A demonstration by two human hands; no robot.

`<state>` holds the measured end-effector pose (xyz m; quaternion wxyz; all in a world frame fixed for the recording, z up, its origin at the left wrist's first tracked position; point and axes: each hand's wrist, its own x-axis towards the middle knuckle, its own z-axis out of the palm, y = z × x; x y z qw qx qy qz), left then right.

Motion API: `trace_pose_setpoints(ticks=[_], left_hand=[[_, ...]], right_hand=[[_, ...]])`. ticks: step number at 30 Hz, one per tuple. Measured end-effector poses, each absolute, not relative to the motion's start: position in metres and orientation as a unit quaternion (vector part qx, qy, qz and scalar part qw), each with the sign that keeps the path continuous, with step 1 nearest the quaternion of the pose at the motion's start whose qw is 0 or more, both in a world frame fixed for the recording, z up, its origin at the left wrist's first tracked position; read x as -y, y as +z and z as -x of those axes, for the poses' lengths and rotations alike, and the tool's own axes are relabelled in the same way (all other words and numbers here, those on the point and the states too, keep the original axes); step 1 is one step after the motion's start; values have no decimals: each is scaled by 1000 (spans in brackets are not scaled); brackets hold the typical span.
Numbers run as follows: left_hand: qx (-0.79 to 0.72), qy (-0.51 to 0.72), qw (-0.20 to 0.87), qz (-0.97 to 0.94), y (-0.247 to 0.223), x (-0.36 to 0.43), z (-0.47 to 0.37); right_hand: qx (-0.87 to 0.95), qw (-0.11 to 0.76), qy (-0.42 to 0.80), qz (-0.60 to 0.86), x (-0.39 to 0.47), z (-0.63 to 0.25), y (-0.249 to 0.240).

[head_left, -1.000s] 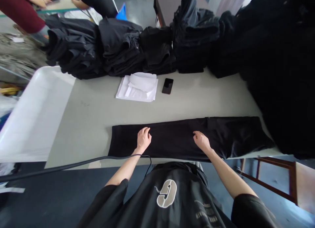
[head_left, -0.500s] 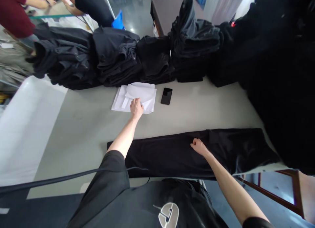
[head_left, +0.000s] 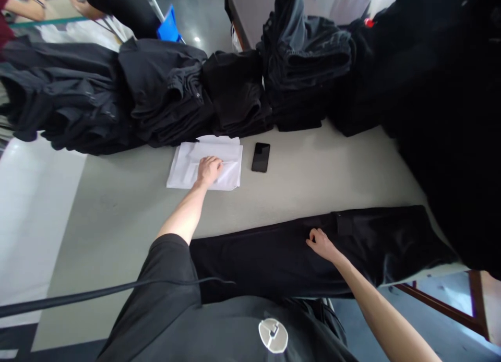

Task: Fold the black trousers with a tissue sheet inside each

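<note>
My left hand point(head_left: 210, 170) rests on a small stack of white papers point(head_left: 180, 166) in the middle of the table. Its fingers are closed at the edge of a top sheet. Below it, a pair of folded black trousers point(head_left: 258, 257) lies flat along the table's near edge. Over the trousers my right hand point(head_left: 321, 243) is held with its fingers curled in toward the thumb. Whether anything small is between those fingers is hidden. A black phone point(head_left: 260, 157) lies just right of the papers.
Stacks of folded dark trousers point(head_left: 164, 91) line the far side of the table point(head_left: 117, 205). A large dark mass point(head_left: 450, 117) fills the right side. A black cable point(head_left: 97, 290) crosses at lower left. Other people's arms point(head_left: 27, 7) show at top left.
The raised top sheet now lies flatter under my left hand. My right hand stays over the trousers, fingers still curled. The view has shifted slightly.
</note>
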<state>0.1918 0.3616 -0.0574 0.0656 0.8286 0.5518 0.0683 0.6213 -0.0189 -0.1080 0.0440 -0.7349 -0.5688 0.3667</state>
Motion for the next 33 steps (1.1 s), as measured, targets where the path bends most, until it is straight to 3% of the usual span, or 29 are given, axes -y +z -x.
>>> trace_pose_setpoints(ticks=[16,22,27,33], left_hand=[[-633,9,139,-761,10,-315,-175],[-668,87,128,-728,31,-306,-171],[-602,250,89,-753,96,-293,-179],[-495,264,-7,-828,183,-250,-207]], right_hand=[[576,32,366,730,16,-622,-111],[574,29,362,734,13,-619,-105],[570,9,349,743,13,-612,-90],[584,9,344,735,-9,-598,-60]])
